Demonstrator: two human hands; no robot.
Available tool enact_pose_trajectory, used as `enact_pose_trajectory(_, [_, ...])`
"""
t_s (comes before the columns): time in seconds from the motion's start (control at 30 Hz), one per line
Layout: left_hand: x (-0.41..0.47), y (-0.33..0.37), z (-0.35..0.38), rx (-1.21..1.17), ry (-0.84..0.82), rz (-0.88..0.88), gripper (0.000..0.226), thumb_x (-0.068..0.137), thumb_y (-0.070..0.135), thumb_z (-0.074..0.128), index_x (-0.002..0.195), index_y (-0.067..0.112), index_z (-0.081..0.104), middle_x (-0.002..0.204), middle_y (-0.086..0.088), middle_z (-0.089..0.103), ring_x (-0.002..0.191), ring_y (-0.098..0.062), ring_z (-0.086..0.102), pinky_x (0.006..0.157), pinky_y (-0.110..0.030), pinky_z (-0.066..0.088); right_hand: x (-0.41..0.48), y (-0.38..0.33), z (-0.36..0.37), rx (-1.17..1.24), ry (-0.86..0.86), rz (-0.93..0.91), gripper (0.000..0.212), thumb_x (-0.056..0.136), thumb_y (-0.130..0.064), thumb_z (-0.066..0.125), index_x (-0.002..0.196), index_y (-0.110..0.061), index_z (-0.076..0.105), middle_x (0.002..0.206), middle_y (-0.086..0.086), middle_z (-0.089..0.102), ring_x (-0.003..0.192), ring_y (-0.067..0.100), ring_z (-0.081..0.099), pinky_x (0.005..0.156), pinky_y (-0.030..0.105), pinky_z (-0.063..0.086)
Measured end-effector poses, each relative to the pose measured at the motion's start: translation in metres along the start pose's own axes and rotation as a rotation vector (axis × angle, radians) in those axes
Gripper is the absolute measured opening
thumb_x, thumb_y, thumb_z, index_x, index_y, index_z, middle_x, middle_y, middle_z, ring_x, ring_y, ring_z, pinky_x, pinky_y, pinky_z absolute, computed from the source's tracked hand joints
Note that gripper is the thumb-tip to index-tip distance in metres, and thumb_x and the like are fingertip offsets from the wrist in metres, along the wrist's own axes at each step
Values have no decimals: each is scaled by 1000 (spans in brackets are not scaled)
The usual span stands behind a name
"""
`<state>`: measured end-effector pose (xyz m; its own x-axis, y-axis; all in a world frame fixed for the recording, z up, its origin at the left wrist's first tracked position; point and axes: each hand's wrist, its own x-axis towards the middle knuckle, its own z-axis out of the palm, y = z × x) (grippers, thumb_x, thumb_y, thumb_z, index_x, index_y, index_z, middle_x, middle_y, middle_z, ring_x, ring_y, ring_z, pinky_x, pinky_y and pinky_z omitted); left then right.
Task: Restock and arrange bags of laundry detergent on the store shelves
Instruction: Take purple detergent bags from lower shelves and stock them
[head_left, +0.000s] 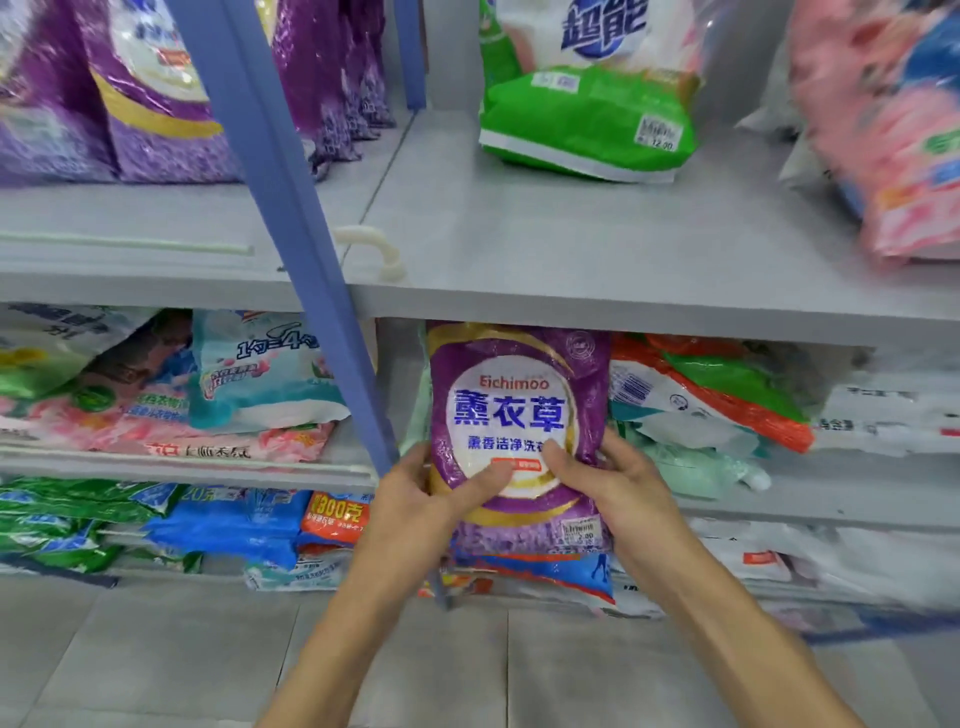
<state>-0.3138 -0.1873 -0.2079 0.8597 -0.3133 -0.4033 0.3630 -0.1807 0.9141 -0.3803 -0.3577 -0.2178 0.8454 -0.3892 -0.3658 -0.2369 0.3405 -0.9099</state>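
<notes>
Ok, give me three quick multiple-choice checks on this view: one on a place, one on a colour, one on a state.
1. Where does the green plastic bag with the price sticker lie?
A. on the upper grey shelf, right of the blue upright post
B. in a shopping cart
C. in a basket

2. What colour is most of the plastic bag with the round white label?
A. orange
B. purple
C. black

3. How is that bag held?
A. by the left hand and right hand together
B. by one hand only
C. by nothing

Answers: 1 A, it lies flat on that shelf; 2 B, purple surrounds the label; 3 A, both thumbs press its front.
</notes>
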Motion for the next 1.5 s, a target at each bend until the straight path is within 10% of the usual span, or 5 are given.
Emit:
enact_pose_trajectory(0.13, [-43, 9, -12, -95, -243, -72, 52, 72, 28, 81, 120, 16, 67, 108, -3, 78, 100, -21, 76, 91, -36, 59, -49, -14, 1, 11, -27, 27, 37, 78, -21, 78, 113, -12, 71, 102, 10, 79, 93, 29, 77, 85, 43, 63])
enact_pose_trajectory(0.67, [-161, 43, -79, -376, 19, 71, 47, 82, 47, 61, 118, 19, 71, 112, -7, 77, 103, -25, 75, 92, -40, 54, -138, -74, 83, 119, -222, 29, 28, 96, -36, 61, 116, -18, 72, 106, 8, 79, 94, 26, 77, 82, 40, 64])
enact_pose_trajectory(0.93, [-161, 84, -155, -472, 121, 125, 55, 85, 50, 63, 127, 15, 68, 119, -13, 74, 111, -34, 71, 105, -55, 49, -139, -82, 149, -245, -448, -52, 87, 38, -22, 101, 118, -12, 68, 108, 8, 79, 102, 26, 75, 92, 40, 58])
enact_pose_trajectory(1.1, [-148, 105, -223, -463, 26, 170, 52, 84, 48, 69, 127, 19, 68, 118, -12, 75, 108, -33, 72, 98, -49, 54, -139, -89, 214, -260, -400, -134, 57, 51, -1, 92, 105, -9, 73, 98, 6, 80, 91, 19, 77, 73, 22, 59])
enact_pose_trajectory(1.5, [-107, 148, -330, 20, -198, 273, 57, 66, 13, 94, 118, 17, 69, 109, -2, 78, 103, -22, 74, 95, -41, 57, -120, -104, 318, -70, -216, -126, 43, 70, -10, 83, 111, -6, 72, 106, 12, 78, 98, 33, 76, 95, 51, 57])
